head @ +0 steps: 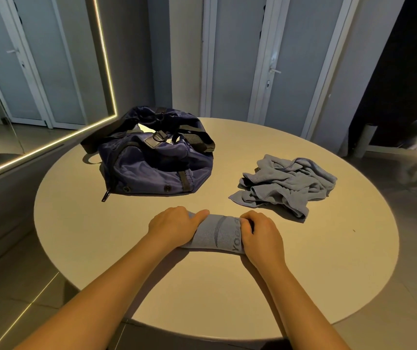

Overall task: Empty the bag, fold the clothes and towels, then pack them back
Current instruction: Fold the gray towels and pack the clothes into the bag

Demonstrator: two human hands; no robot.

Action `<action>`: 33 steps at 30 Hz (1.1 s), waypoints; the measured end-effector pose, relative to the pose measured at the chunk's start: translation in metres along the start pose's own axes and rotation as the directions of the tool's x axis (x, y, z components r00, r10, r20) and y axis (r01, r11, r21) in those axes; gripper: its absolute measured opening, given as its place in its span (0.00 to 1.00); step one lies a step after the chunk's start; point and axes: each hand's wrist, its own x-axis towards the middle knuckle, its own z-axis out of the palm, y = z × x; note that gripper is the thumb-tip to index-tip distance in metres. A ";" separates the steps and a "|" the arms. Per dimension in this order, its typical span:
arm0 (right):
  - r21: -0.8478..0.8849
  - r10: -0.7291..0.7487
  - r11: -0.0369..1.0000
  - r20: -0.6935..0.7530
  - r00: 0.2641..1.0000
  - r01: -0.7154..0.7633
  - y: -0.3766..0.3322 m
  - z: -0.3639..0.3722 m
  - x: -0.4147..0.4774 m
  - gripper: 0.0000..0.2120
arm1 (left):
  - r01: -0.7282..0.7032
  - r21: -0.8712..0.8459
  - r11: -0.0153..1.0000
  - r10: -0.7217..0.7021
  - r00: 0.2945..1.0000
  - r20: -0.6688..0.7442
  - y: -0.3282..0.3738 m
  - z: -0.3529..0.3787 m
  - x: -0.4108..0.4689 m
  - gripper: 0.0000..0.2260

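- Two grips, both bare hands, work on one item at the near middle of the round tabletop (328, 261). The left grip (174, 227) is clamped on the left end of the folded cloth (216, 234), with its thumb laid along the top edge. The right grip (261, 236) curls its fingers round the right end, just beside printed lettering that begins "YOGA".
- Folded cloth: a compact grey-blue bundle lying on the tabletop between the two grips. Whether it is folded flat or rolled cannot be told.
- Bag (157, 162): navy, at the far left of the tabletop, its top open and a black strap draped across it. It lies well apart from the folded cloth, and its inside is too dark to show whether anything is left in it.
- Crumpled towel (285, 183): a loose grey-blue heap at the right, apart from both the bag and the folded cloth, and not yet folded.
- Step in hand, as a judgement: the folding stage, with this piece nearly finished. Packing has not begun.
- Next move, as a judgement: the bundle needs a firm press, or to be set aside while held, so that the soft fabric does not spring open. The right grip can then let go and reach for the crumpled towel, which will need spreading flat before any fold.
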 end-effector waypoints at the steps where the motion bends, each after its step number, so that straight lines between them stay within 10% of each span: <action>1: 0.009 0.001 1.000 0.004 1.000 -0.001 0.000 -0.001 -0.001 0.10 | 0.001 -0.006 1.000 0.000 1.000 0.028 -0.001 -0.002 -0.001 0.35; 14: 0.422 -0.141 0.906 0.260 0.955 0.019 -0.014 -0.019 -0.018 0.06 | -0.163 -0.653 0.740 0.221 0.975 0.006 -0.018 -0.025 -0.007 0.07; 24: 0.570 -0.228 0.767 0.671 0.705 -0.295 -0.070 -0.026 0.010 0.23 | -0.497 -0.544 0.676 0.595 0.804 0.005 -0.017 -0.084 0.004 0.06; 28: 0.551 -0.184 0.797 0.612 0.770 -0.248 -0.089 -0.018 0.027 0.13 | -0.553 -0.400 0.731 0.588 0.808 -0.041 -0.020 -0.094 0.033 0.06; 33: 0.506 -0.074 0.827 0.530 0.845 -0.245 -0.084 -0.007 0.045 0.10 | -0.446 0.189 0.875 0.473 0.701 -0.533 -0.032 -0.125 0.102 0.24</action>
